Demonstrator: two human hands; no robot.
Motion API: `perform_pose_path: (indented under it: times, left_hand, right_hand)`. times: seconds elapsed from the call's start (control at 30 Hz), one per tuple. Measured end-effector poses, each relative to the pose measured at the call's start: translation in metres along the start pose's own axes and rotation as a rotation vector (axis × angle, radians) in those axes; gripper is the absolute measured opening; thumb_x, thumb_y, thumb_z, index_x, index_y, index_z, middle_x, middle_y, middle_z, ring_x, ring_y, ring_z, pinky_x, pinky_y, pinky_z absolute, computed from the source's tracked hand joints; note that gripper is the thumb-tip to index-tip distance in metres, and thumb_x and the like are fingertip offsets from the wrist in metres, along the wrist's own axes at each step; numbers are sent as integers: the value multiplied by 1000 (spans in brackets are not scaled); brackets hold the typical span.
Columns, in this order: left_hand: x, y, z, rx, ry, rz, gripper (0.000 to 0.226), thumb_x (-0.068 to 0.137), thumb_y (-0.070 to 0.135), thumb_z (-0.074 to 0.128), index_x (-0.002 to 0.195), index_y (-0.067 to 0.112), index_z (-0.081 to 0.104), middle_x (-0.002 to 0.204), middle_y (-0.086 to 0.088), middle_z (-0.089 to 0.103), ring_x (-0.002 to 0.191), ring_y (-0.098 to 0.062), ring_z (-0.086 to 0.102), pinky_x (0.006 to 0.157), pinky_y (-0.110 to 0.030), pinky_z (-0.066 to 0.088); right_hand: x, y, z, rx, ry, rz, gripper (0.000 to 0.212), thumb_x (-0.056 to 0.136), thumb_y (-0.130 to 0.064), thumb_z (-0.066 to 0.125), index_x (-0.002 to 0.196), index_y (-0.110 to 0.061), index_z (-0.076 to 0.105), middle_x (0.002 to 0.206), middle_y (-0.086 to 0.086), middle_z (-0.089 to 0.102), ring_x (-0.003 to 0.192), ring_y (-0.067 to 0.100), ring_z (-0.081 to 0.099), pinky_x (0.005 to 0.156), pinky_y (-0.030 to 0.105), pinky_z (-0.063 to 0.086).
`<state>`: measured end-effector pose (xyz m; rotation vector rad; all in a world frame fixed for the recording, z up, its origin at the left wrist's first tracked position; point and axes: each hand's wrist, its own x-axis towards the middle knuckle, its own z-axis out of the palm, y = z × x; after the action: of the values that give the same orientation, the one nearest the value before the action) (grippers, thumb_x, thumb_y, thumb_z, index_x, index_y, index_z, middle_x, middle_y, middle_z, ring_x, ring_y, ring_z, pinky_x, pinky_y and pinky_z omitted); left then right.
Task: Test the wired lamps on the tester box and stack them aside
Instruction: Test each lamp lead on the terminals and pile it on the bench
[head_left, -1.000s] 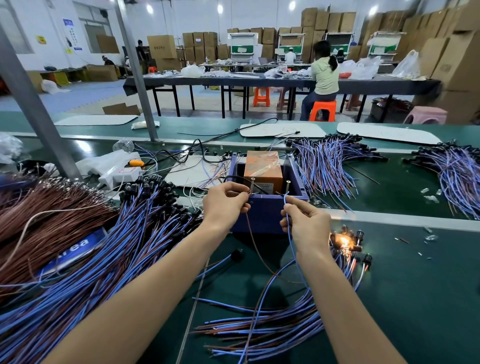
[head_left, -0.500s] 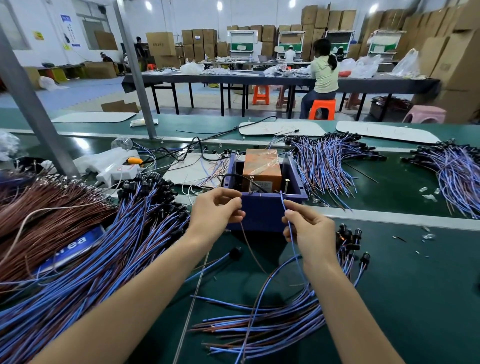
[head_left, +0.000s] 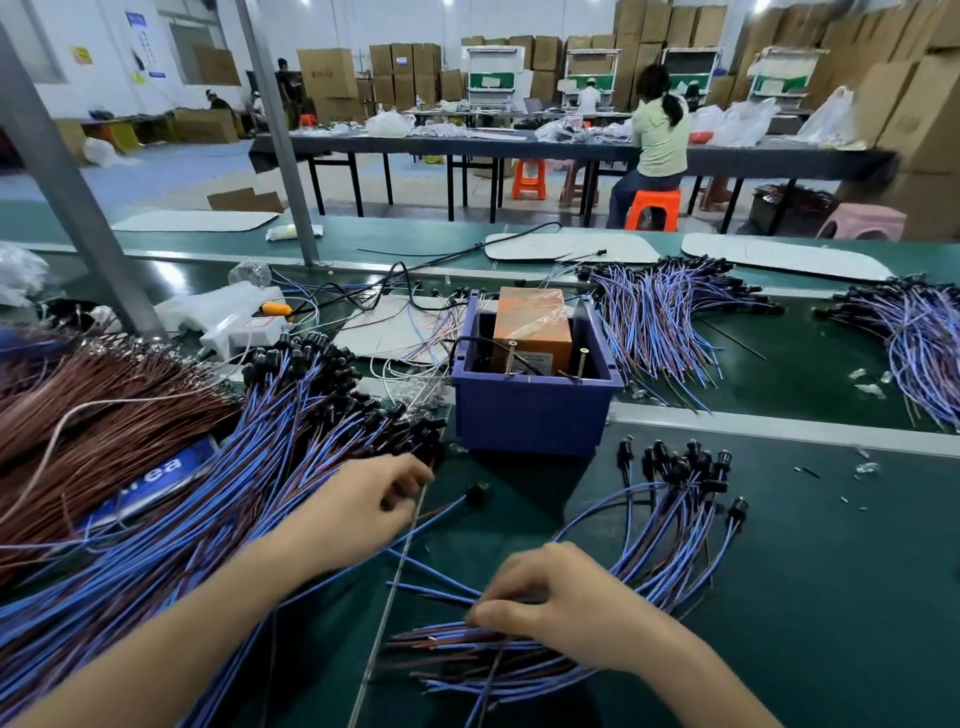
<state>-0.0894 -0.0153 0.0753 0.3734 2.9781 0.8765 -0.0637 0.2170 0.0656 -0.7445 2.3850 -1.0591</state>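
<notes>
Left hand (head_left: 363, 512) curled, apparently pinching wired-lamp pile (head_left: 291, 415), 8 o'clock of tester box (head_left: 530, 415); right hand (head_left: 561, 613) gripping lamp stack (head_left: 680, 470) wire ends, 6 o'clock.

Left hand (head_left: 363, 512), right hand (head_left: 566, 608), bare forearms (head_left: 197, 629)

A: Walls (head_left: 374, 21) are showing white; ceiling lights (head_left: 448, 2) are glaring along the top edge.
B: Cartons (head_left: 644, 21) are standing stacked high along the back and right.
A: A long dark table (head_left: 467, 144) is spanning mid-room; a person (head_left: 662, 137) is sitting at it on an orange stool (head_left: 653, 205).
B: Floor (head_left: 171, 176) is showing pale blue at left; a grey post (head_left: 275, 135) is slanting up.
</notes>
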Motion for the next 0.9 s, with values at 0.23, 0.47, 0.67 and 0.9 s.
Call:
perform_pose_path:
  times: [0.23,0.47,0.67,0.9]
  left_hand:
    - [5,-1,23,247,-11,-115,2,87,21,57,86,23,58,81,8,57,83,-15,57,76,-34,49]
    - [-2,46,14,-238,-16,70,11,90,12,63,88,22,67,63,4,66,48,-6,59,52,-18,48]
    - [-10,36,0,-314,-73,11,13,90,11,62,86,19,72,69,6,71,49,-6,52,53,-19,45]
    - [-20,26,-25,-499,-109,-55,13,86,7,67,80,14,74,68,-5,71,47,-8,50,47,-18,43]
  right_hand:
    - [14,-2,4,157,206,26,24,94,-28,58,115,-31,69,97,-5,74,88,5,66,85,25,52]
    - [26,-10,5,581,538,19,25,96,-14,55,107,-33,64,106,-8,71,90,15,68,75,26,57]
    - [13,18,-53,909,1055,82,30,93,13,45,86,-12,59,85,8,65,54,10,68,52,17,54]
    - [-15,68,-108,234,1028,369,31,93,9,43,102,-17,58,100,14,69,69,27,66,63,39,51]
